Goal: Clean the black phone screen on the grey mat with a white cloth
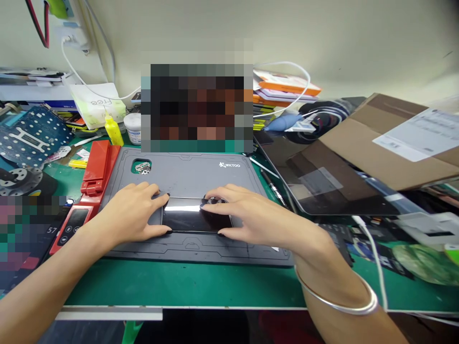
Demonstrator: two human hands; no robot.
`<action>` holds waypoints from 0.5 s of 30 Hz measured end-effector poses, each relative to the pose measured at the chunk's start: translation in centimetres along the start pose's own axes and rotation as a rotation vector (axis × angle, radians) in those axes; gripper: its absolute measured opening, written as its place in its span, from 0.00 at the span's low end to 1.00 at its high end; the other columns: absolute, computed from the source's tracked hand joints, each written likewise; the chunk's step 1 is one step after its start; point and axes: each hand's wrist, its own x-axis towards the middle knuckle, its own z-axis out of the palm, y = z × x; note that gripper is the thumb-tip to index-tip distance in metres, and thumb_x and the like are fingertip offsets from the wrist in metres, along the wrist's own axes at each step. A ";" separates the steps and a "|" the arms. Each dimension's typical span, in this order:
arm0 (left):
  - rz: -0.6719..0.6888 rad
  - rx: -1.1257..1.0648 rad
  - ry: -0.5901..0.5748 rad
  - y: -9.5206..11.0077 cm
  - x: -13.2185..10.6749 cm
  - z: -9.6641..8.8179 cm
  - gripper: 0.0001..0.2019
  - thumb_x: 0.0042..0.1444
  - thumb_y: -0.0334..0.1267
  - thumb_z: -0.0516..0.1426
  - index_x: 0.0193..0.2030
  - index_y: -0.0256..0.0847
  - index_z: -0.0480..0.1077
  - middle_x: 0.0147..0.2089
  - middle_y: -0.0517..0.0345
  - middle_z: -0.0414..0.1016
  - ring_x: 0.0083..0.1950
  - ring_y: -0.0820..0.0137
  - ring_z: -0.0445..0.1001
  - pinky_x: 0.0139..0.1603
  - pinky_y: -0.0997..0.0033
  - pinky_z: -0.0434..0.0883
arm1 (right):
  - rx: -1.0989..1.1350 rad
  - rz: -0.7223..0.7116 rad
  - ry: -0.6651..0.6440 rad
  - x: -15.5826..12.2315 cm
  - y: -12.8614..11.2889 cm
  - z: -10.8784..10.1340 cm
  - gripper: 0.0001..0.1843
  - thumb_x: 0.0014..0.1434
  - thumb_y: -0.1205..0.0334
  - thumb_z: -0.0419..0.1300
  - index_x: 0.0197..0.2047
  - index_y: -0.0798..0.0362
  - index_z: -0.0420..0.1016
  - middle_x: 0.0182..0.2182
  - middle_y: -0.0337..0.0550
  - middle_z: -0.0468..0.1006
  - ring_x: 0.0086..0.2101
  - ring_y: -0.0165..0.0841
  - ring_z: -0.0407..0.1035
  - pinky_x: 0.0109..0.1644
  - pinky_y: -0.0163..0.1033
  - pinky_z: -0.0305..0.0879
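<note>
A glossy black phone lies flat on a grey WKTOO repair mat, its screen side up and catching a bright reflection. My left hand grips its left side, with fingertips at the top edge and thumb at the bottom edge. My right hand spans its right side the same way and partly covers it. A thin metal bangle circles my right wrist. The phone's underside is hidden.
A red phone clamp stands left of the mat, with a yellow glue bottle and white jar behind it. A dark tablet and cardboard box lie right. A pixelated block hides the area straight ahead.
</note>
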 end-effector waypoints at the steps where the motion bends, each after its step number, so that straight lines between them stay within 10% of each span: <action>1: 0.001 -0.002 0.002 0.0 0.0 0.0 0.28 0.58 0.58 0.55 0.56 0.39 0.69 0.48 0.45 0.72 0.46 0.54 0.73 0.44 0.56 0.70 | 0.001 0.001 0.000 0.0 0.0 0.0 0.21 0.54 0.67 0.65 0.52 0.48 0.76 0.54 0.48 0.71 0.49 0.44 0.66 0.50 0.51 0.69; 15: 0.002 0.003 -0.003 0.0 -0.1 0.0 0.27 0.58 0.58 0.55 0.56 0.40 0.69 0.48 0.45 0.72 0.46 0.54 0.72 0.44 0.57 0.69 | -0.017 0.017 -0.020 0.1 -0.2 -0.1 0.20 0.54 0.67 0.64 0.52 0.49 0.76 0.54 0.48 0.71 0.48 0.44 0.65 0.49 0.51 0.69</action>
